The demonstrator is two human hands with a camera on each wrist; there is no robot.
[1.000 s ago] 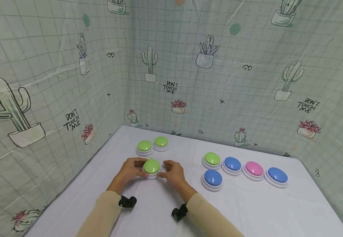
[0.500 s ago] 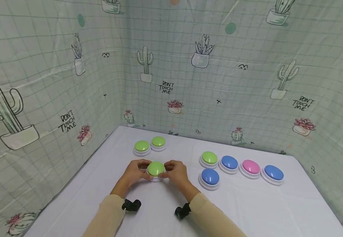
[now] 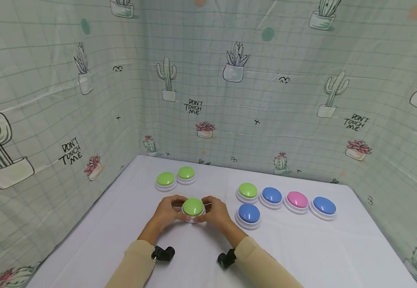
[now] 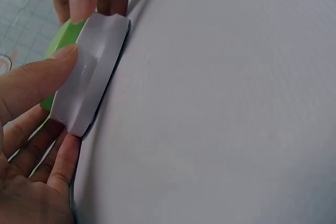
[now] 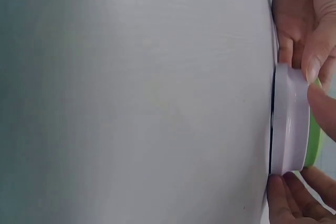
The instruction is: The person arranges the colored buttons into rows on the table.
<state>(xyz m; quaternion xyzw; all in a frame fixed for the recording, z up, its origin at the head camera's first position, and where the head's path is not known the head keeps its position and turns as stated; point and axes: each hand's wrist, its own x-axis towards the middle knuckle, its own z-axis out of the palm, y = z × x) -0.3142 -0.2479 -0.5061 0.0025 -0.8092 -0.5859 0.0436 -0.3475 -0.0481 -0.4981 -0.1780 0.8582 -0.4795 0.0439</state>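
A round push button with a green dome (image 3: 192,207) and white base (image 4: 89,77) sits on the white table between both hands. My left hand (image 3: 167,212) grips its left side, the thumb on the near side and the fingers round the flank. From the right, my right hand (image 3: 215,213) holds it in the same way. Both wrist views show the thumbs against the white base (image 5: 292,124) close to the dome, and fingers low at the rim by the tabletop. The button's far side is hidden in the head view.
Behind on the left are two green buttons (image 3: 165,179) (image 3: 186,173). To the right stand another green button (image 3: 248,191), a pink one (image 3: 297,199) and blue ones (image 3: 249,213) (image 3: 271,195) (image 3: 324,205). A cactus-print cloth (image 3: 208,92) walls in the table.
The held green button has slid rightward and slightly nearer, away from the two green ones behind. My right hand, earlier loosely beside it, now grips it. The head view has turned a little right.
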